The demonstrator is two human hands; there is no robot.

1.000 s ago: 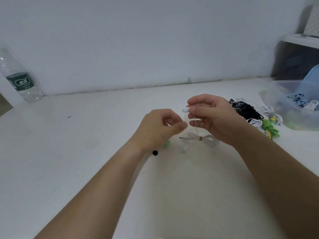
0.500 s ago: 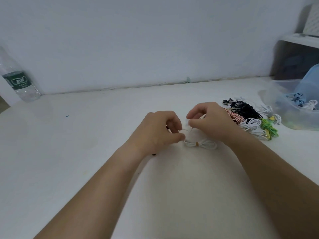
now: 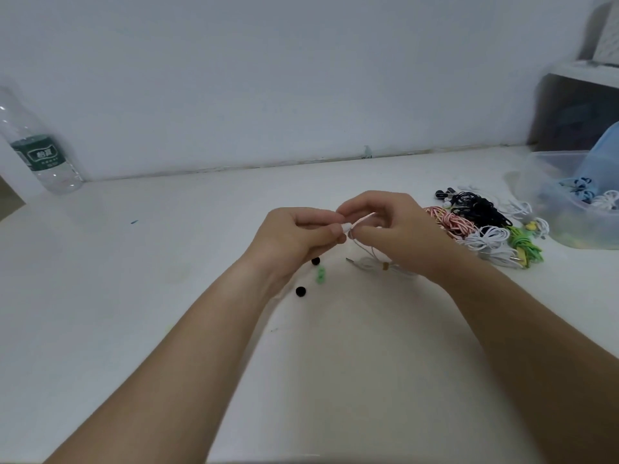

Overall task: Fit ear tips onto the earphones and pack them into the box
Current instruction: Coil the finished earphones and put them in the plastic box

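1. White table (image 3: 134, 329) against a bare pale wall. A water bottle (image 3: 40, 155) stands far left and a clear box (image 3: 569, 226) far right, with a pile of coiled earphones (image 3: 482, 226) just left of the box.
2. The white earphone (image 3: 360, 222) is held above mid-table, between both hands. Its tied cable coil (image 3: 375, 264) lies on the table under the right hand.
3. Risk: the white ear tip (image 3: 346, 227) is tiny and looks soft. Pushed off-line, it would likely seat crooked or spring out of the pinch.
4. Risk: two loose black tips (image 3: 300, 291) and some green tips (image 3: 321, 275) lie beside the left wrist. A sweep of the forearm could scatter them.
5. Left hand (image 3: 294, 239): raised, fingers curled, thumb and forefinger pinching the ear tip.
6. Right hand (image 3: 395, 229): raised, fingers curled, pinching the earphone. It faces the left hand, and their fingertips meet.
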